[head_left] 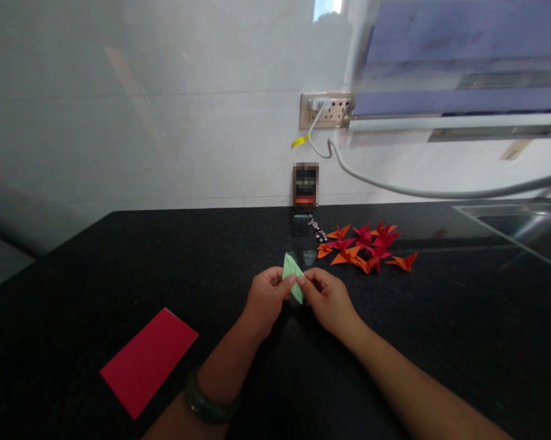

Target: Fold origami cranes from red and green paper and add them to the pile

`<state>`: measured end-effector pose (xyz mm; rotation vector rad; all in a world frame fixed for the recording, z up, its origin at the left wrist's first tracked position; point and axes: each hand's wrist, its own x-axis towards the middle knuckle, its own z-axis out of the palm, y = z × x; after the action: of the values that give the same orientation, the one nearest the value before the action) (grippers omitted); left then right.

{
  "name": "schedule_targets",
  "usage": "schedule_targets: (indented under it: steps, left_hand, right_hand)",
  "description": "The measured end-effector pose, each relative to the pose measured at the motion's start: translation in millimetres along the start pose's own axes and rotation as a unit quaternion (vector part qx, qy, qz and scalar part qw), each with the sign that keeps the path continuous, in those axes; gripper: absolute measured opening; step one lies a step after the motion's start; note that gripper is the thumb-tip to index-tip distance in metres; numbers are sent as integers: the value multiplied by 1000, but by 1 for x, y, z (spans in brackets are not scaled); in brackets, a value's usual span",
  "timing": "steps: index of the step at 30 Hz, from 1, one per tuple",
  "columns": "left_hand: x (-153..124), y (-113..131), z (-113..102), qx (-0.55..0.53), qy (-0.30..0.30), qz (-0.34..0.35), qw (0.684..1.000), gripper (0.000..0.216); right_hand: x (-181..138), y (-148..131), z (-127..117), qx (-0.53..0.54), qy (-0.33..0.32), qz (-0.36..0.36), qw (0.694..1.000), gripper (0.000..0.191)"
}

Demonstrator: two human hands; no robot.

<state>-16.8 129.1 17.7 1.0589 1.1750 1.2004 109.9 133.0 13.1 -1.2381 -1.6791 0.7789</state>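
Observation:
A light green folded paper point(292, 267), narrow and pointed at both ends, is held just above the dark counter. My left hand point(266, 299) grips its left side, thumb across the front. From the right, my right hand point(331, 302) pinches the paper between thumb and fingers, its thumb tip close to the left one. The fingers behind the paper are partly hidden. Beyond my right hand lies a cluster of red and orange origami cranes point(367, 249).
A stack of red paper point(149, 362) lies on the black counter point(202, 263) at the left. A phone point(305, 186) with a blurred screen leans on the wall, a beaded strap point(320, 233) before it. A white cable point(394, 187) runs from the socket point(326, 110). A sink edge point(509, 237) is at right.

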Motion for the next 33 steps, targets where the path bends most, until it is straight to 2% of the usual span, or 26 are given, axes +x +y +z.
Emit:
schedule_targets:
  steps: [4, 9, 11, 14, 18, 20, 23, 25, 28, 33]
  left_hand:
    - [-1, 1, 0, -3, -4, 11, 1000, 21]
    - [1, -2, -1, -14, -17, 24, 999, 22]
    - [1, -4, -2, -16, -27, 28, 999, 22]
    - [2, -5, -2, -26, -46, 30, 998, 21]
    - [1, -7, -1, -41, -69, 27, 996, 19]
    - [2, -8, -1, -36, -66, 27, 997, 19]
    - [3, -10, -2, -12, -42, 31, 999, 19]
    - [3, -10, -3, 7, -30, 38, 999, 19]
    - [3, -9, -4, 38, -18, 50, 998, 19]
    - [4, -8, -5, 60, -26, 51, 997, 21]
  right_hand:
    - [-1, 1, 1, 60, 17, 28, 998, 14]
    - [1, 3, 1, 146, -18, 53, 988, 16]
    - [2, 2, 2, 219, -38, 99, 970, 18]
    - [3, 1, 5, 333, -62, 175, 925, 21]
    - [2, 0, 6, 402, -86, 232, 882, 25]
    - [2, 0, 6, 389, -59, 231, 890, 25]
    - [2, 0, 6, 299, 5, 192, 935, 22]
    - [1, 0, 6, 218, 21, 154, 963, 20]
    - [0, 3, 5, 122, 11, 95, 988, 23]
    - [-1, 7, 4, 66, -19, 52, 996, 25]
